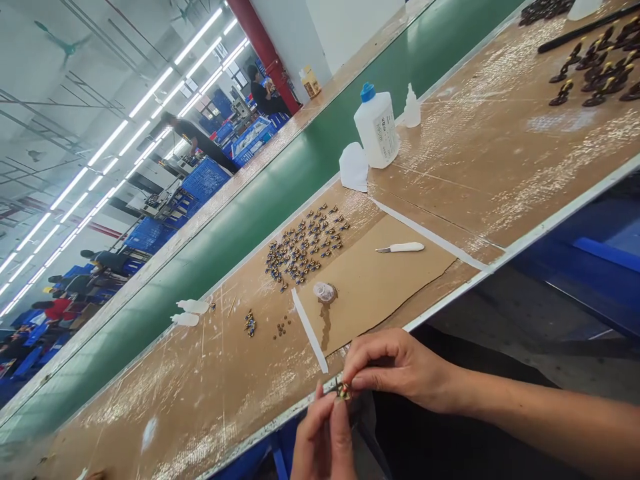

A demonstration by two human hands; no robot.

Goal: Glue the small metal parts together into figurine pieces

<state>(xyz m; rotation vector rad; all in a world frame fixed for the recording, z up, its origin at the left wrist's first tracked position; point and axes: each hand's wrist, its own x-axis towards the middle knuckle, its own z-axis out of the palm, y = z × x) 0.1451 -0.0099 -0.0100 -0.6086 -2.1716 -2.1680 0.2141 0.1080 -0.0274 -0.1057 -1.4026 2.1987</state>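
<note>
At the table's front edge, a small painted figurine [343, 391] with dark, red and yellowish parts is pinched between my two hands. My left hand [325, 437] grips it from below with thumb and fingertips. From the right, my right hand [395, 367] holds its other side between thumb and forefinger. Much of the piece is hidden by the fingers. Beyond my hands lies a cardboard sheet [380, 280], bearing a white-handled craft knife [406, 247] and a small clear cup [324, 291] beside a wet streak. Many small blue and gold figurines [305, 243] stand behind it.
A white bottle with blue cap [376, 130] and a small dropper bottle [412, 108] stand at the back. Two squeeze bottles [190, 312] lie left, near brown bits [281, 327]. Dark figurines [600, 73] stand far right. A green conveyor belt [280, 173] runs behind; people work beyond.
</note>
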